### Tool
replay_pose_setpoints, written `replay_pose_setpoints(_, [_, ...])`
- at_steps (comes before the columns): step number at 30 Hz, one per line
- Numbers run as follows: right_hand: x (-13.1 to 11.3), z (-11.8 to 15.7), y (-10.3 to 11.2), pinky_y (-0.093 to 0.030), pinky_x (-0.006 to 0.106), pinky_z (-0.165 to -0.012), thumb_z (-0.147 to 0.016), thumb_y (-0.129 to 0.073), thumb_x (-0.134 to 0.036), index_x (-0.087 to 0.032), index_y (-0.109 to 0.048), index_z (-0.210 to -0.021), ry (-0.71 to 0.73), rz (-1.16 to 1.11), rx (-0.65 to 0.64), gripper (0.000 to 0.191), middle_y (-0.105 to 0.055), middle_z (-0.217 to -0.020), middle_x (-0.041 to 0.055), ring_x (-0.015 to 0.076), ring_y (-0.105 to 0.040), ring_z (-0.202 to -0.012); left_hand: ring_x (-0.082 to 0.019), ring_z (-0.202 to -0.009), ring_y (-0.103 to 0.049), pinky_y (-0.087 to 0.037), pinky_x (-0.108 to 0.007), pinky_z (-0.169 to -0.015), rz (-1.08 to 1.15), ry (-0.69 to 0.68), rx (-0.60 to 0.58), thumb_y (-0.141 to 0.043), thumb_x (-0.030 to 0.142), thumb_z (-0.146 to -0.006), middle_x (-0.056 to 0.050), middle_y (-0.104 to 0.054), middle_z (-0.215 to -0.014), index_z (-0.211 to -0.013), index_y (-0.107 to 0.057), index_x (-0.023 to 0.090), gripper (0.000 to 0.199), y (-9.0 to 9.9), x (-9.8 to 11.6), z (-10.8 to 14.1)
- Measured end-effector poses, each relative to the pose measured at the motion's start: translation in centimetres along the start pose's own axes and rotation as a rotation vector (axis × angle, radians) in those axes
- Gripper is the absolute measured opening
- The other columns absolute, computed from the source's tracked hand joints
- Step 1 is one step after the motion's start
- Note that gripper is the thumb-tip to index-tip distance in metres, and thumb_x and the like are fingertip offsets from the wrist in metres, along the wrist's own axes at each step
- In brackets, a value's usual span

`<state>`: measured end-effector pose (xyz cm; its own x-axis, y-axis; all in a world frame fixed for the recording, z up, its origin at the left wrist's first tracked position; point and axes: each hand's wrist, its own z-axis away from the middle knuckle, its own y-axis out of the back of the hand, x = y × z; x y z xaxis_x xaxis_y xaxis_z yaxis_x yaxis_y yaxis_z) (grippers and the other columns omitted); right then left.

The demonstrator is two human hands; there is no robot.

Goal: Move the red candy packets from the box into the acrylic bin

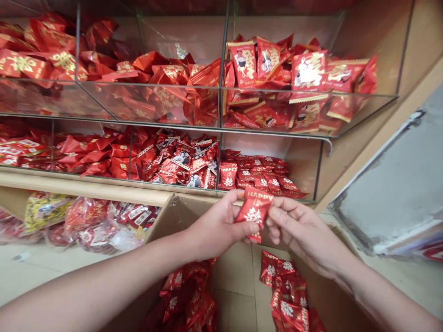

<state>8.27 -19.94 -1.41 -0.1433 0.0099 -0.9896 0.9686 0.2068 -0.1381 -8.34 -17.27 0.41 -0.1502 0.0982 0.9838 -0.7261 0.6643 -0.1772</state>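
Observation:
A red candy packet (255, 210) marked "HAPPY" in gold and a white double character is held up above a cardboard box (238, 265). My left hand (224, 221) grips its left side, thumb across the front and fingers behind. At the packet's right edge, my right hand (294, 226) pinches with thumb and fingers. Inside the box, similar red packets (287, 295) lie in a strip on the right, and a larger heap of red packets (194, 295) lies on the left. Matching packets (259, 175) sit in the shelf compartment just behind my hands.
A wooden shelf with clear dividers (221, 106) holds red packets in several compartments. Bagged sweets (90, 221) lie on the floor under the shelf at left. A grey wall panel (398, 175) stands at right.

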Motion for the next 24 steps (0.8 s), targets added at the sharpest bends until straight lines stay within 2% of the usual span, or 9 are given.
replay_pose_setpoints(2, [0.3,0.0,-0.4,-0.041,0.02,-0.049,-0.073,-0.06,-0.036,-0.017,-0.054,-0.076,0.007,0.083,0.014,0.02,-0.051,-0.063,-0.0027,0.0068,-0.047,-0.053,-0.006,-0.061,-0.052,-0.043,-0.02,-0.058,0.026,-0.055,0.033,-0.059,0.012,-0.073,0.002,-0.054,-0.076,-0.101,-0.033,0.017,0.039,-0.1,-0.3,-0.2])
replay_pose_setpoints(6, [0.8,0.0,-1.1,-0.045,0.023,-0.054,-0.075,-0.057,-0.036,-0.019,-0.054,-0.087,0.07,0.199,0.025,0.02,-0.055,-0.075,0.0002,0.0102,-0.052,-0.064,-0.008,-0.071,-0.054,-0.046,-0.024,-0.065,0.023,-0.057,0.066,-0.06,0.012,-0.071,0.0,-0.054,-0.086,-0.092,-0.037,0.017,0.032,-0.5,-0.8,-0.3])
replay_pose_setpoints(8, [0.8,-0.1,-1.1,-0.046,0.025,-0.06,-0.077,-0.054,-0.035,-0.019,-0.055,-0.082,0.132,0.271,0.018,0.017,-0.055,-0.079,0.0014,0.0115,-0.052,-0.068,-0.009,-0.077,-0.053,-0.045,-0.026,-0.071,-0.038,-0.049,0.079,-0.059,0.011,-0.071,0.0,-0.053,-0.087,-0.092,-0.04,0.016,0.029,-0.7,-0.9,0.0])
replay_pose_setpoints(11, [0.5,-0.1,-1.0,-0.044,0.026,-0.067,-0.079,-0.051,-0.031,-0.018,-0.054,-0.071,0.257,0.438,0.009,0.016,-0.054,-0.078,0.002,0.013,-0.052,-0.073,-0.01,-0.082,-0.051,-0.041,-0.026,-0.078,-0.133,-0.035,0.024,-0.06,0.011,-0.07,-0.001,-0.054,-0.088,-0.094,-0.046,0.013,0.028,-0.8,-0.7,0.3])
replay_pose_setpoints(14, [0.2,0.3,-0.6,-0.043,0.027,-0.068,-0.082,-0.046,-0.029,-0.019,-0.053,-0.074,0.32,0.583,-0.02,0.015,-0.056,-0.077,0.0023,0.0138,-0.051,-0.072,-0.01,-0.081,-0.052,-0.041,-0.026,-0.077,-0.168,-0.041,0.069,-0.06,0.019,-0.071,-0.002,-0.057,-0.089,-0.096,-0.05,0.013,0.027,-0.5,-0.2,0.3])
replay_pose_setpoints(17, [0.5,0.7,-0.5,-0.042,0.028,-0.067,-0.083,-0.045,-0.029,-0.019,-0.053,-0.075,0.312,0.687,-0.027,0.015,-0.055,-0.074,0.002,0.0139,-0.051,-0.07,-0.008,-0.067,-0.052,-0.041,-0.023,-0.067,-0.267,-0.052,0.178,-0.059,0.026,-0.072,0.001,-0.059,-0.076,-0.082,-0.058,0.013,0.017,0.0,0.2,0.0])
replay_pose_setpoints(20, [1.1,0.8,-0.8,-0.045,0.028,-0.064,-0.082,-0.047,-0.034,-0.019,-0.053,-0.081,0.175,0.511,-0.034,0.016,-0.055,-0.075,0.0013,0.0129,-0.052,-0.068,-0.007,-0.056,-0.048,-0.04,-0.022,-0.06,-0.272,-0.034,0.187,-0.056,0.027,-0.075,0.003,-0.057,-0.062,-0.069,-0.06,0.012,0.016,0.3,0.5,-0.2])
replay_pose_setpoints(22, [1.4,0.7,-1.1,-0.047,0.027,-0.062,-0.08,-0.05,-0.036,-0.019,-0.053,-0.084,0.082,0.348,-0.046,0.018,-0.057,-0.076,0.001,0.0118,-0.054,-0.065,-0.006,-0.054,-0.047,-0.04,-0.021,-0.058,-0.235,-0.024,0.193,-0.056,0.026,-0.075,0.003,-0.056,-0.06,-0.066,-0.059,0.012,0.017,0.4,0.6,-0.2])
replay_pose_setpoints(24, [1.5,0.6,-1.2,-0.048,0.027,-0.062,-0.078,-0.053,-0.035,-0.017,-0.054,-0.08,0.055,0.287,-0.042,0.018,-0.057,-0.072,0.0003,0.0109,-0.055,-0.062,-0.007,-0.055,-0.048,-0.04,-0.021,-0.057,-0.201,-0.041,0.214,-0.057,0.025,-0.074,0.002,-0.056,-0.06,-0.066,-0.059,0.012,0.015,0.4,0.6,-0.1])
